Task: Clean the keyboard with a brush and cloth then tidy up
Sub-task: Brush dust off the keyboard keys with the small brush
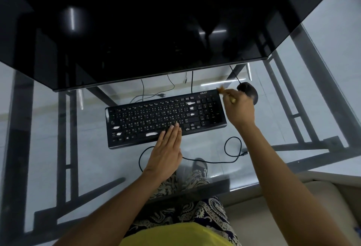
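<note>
A black keyboard [148, 120] with several worn white patches lies on the glass desk [93, 159]. My left hand [166, 152] rests flat on its front edge, fingers together and fingertips on the lower keys. My right hand [239, 108] hovers at the keyboard's far right corner, gripping a small brush [224, 92]. The brush's brownish bristles are blurred and sit just above the top right corner of the keyboard. No cloth is in view.
A large dark monitor [156, 30] overhangs the desk just behind the keyboard. A black mouse [249, 90] sits right behind my right hand. A loose black cable [228, 148] loops across the glass in front of the keyboard. My legs show beneath the glass.
</note>
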Demonstrator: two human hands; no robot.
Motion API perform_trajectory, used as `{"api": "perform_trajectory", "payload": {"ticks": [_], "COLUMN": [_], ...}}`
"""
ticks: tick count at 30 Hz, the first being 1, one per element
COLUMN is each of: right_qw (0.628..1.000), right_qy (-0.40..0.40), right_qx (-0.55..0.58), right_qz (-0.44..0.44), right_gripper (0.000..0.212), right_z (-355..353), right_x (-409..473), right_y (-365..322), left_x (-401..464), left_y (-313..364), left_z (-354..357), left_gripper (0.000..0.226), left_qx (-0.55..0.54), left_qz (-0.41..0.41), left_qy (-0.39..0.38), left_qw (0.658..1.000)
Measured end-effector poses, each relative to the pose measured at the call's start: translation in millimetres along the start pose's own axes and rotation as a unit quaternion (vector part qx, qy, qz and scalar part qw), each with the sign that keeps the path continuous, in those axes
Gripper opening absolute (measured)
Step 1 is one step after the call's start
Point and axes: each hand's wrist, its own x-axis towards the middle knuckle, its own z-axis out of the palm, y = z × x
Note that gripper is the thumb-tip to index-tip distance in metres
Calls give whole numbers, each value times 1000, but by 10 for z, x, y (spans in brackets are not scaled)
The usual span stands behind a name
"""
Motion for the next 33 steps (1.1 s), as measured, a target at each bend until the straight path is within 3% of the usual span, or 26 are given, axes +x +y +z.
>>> {"api": "perform_trajectory", "payload": {"ticks": [2, 5, 7, 10, 12, 14, 15, 19, 20, 23, 24, 25, 28, 29, 33], "right_qw": [997, 972, 971, 995, 997, 973, 965, 989, 991, 973, 967, 970, 980, 983, 966], "right_qy": [-76, -217, -179, -9, -66, -210, -229, -15, -14, -183, -206, -189, -21, -11, -211], "right_qx": [2, 78, 137, 77, 40, 95, 123, 134, 129, 123, 124, 140, 195, 175, 143], "right_qz": [-13, 43, 77, 56, 4, 4, 20, 55, 37, -68, -83, -68, 45, 47, -43], "right_gripper": [24, 25, 26, 19, 17, 21, 24, 26, 23, 21, 22, 22, 24, 24, 25], "right_z": [-60, -224, -241, -161, -88, -45, -47, -15, 27, 193, 209, 215, 140, 134, 242], "right_x": [-167, -412, -511, -642, -725, -797, -823, -909, -951, -1137, -1185, -1187, -1104, -1093, -1194], "right_y": [-20, -60, -30, 56, 44, -10, -40, -45, -73, -219, -251, -251, -184, -174, -357], "left_x": [-12, -23, -30, -46, -61, -85, -96, -178, -217, -401, -472, -536, -685, -719, -801], "left_y": [14, 36, 40, 35, 26, 14, 4, -72, -113, -278, -336, -396, -569, -625, -771], "left_z": [5, 10, 8, 16, 10, -3, -8, -36, -39, -23, -19, -13, 6, 10, 42], "left_gripper": [61, 61, 61, 61, 62, 62, 61, 59, 59, 60, 60, 59, 59, 59, 58], "left_qx": [-4, -5, -4, 0, 0, 0, -1, -15, -22, -30, -34, -40, -48, -45, -28], "left_qz": [-1, -3, -6, -9, -10, -5, -1, -6, -12, -45, -60, -75, -121, -132, -135], "left_qy": [1, 0, -4, -7, -10, -13, -9, 13, 22, 36, 38, 39, 39, 37, 24], "left_qw": [1000, 1000, 1000, 1000, 1000, 1000, 1000, 1000, 999, 998, 997, 996, 991, 990, 990]}}
